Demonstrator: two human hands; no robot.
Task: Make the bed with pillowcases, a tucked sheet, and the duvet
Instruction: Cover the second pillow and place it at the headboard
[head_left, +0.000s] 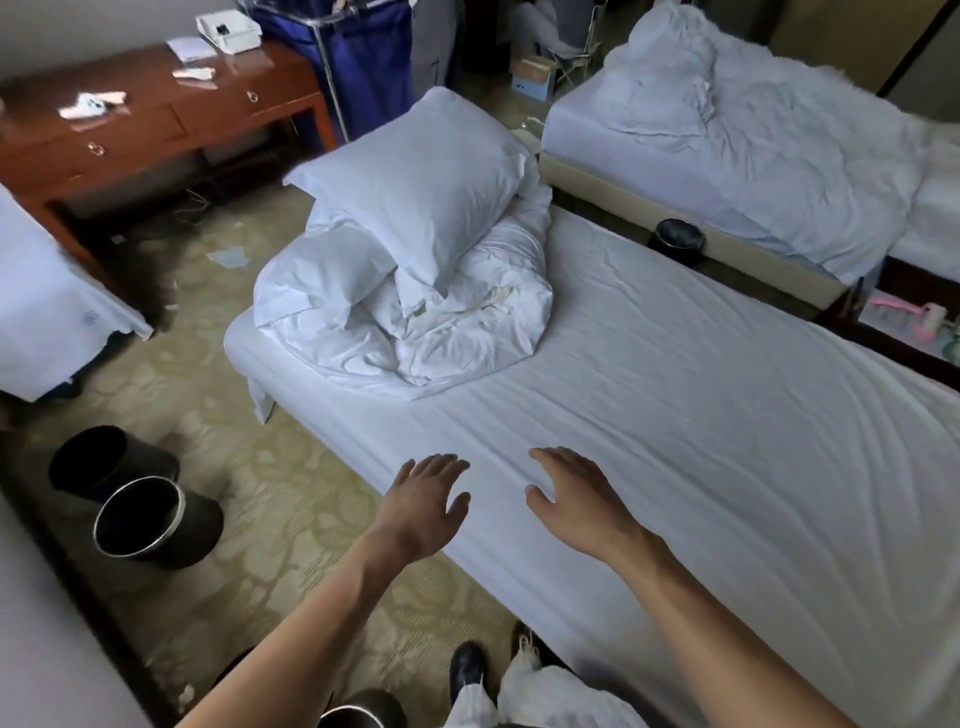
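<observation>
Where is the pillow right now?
In the head view, upper centre: the pillow lies on the bunched-up duvet at the far end of the near bed, right of the wooden desk.

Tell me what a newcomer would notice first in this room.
The left hand and the right hand hover open over the smooth white sheet. At its far end a crumpled duvet lies heaped, with a pillow on top.

Both hands — left hand (423, 506), right hand (574, 499) — spread flat over the sheet (701, 415); duvet (405, 322) bunched beneath a pillow (421, 176).
</observation>
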